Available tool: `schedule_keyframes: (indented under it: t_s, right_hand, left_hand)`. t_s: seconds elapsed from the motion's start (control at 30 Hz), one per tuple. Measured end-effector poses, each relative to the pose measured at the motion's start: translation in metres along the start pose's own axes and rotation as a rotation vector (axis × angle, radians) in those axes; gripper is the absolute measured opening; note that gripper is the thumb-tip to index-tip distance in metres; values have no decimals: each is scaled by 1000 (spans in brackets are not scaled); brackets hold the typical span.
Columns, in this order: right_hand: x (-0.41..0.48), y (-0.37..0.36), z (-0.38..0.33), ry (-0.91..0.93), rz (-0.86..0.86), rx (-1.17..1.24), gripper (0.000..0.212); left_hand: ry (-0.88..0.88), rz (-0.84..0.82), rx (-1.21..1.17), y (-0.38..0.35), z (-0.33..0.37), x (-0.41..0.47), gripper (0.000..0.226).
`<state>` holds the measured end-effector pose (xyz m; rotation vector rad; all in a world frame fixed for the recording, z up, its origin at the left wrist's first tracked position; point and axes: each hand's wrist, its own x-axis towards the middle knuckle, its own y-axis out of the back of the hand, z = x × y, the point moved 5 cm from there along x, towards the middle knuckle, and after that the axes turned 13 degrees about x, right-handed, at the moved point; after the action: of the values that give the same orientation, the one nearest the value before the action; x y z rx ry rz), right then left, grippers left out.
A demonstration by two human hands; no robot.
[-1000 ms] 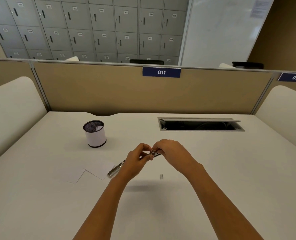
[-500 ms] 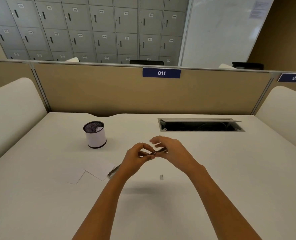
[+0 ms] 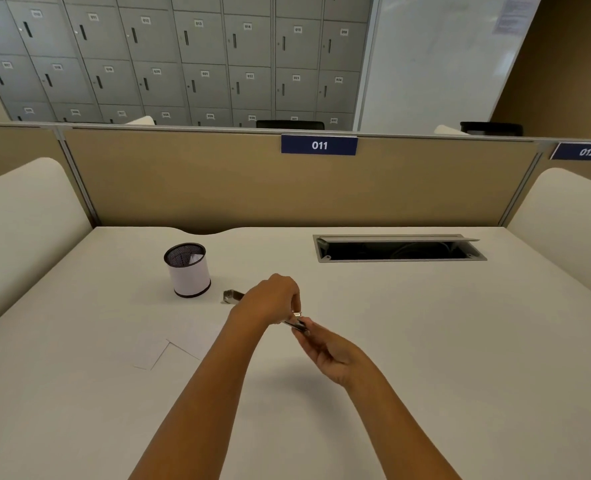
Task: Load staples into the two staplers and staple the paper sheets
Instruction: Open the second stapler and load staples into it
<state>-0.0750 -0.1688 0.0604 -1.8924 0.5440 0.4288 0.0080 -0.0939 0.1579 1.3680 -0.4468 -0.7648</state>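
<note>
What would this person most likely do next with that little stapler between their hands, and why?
Probably seat the staples and close it. The right hand steadies the small stapler above the desk, and the left hand pinches something at its top end. The paper sheets lie unstapled, and another metal piece waits by the pen cup.

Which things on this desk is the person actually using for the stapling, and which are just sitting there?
In use: the stapler held between the left hand and right hand; a second stapler behind the left hand; the paper sheets.

Just there: mesh pen cup; cable hatch; desk sign.
</note>
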Motion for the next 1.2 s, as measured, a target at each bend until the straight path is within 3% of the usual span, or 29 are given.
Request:
schedule_keyframes:
  t_s: [0.17,0.4,0.6,0.73,0.83,0.93,1.07,1.2]
  right_hand:
    - [2,0,6,17,-10,57,13]
    - [1,-9,-27,336,-106,-319,17]
    - [-6,-20,-37,508,-149,-493,17]
    - [-8,-24,-38,591,-147,-607,23]
    - [-13,-31,-42,718,-108,-761,30]
    - [-23,-41,-39,842,-134,-930,30]
    - [-31,-47,-28,831,-310,-952,32]
    - [-32,-47,-20,748,-438,-1009,30]
  left_hand:
    - [32,-39,-11,0,-2,2,19]
    - [122,-78,-513,-28,-21,-6,36]
    - [98,-92,-622,-43,-22,-6,23]
    - [158,-61,-649,-51,-21,-9,36]
    - [208,-215,-738,-62,-21,-14,49]
    - [260,-317,-1032,-68,-22,-16,55]
    - [398,-268,-1365,-71,-29,-14,45]
    - [461,-214,-1490,-71,-34,-11,34]
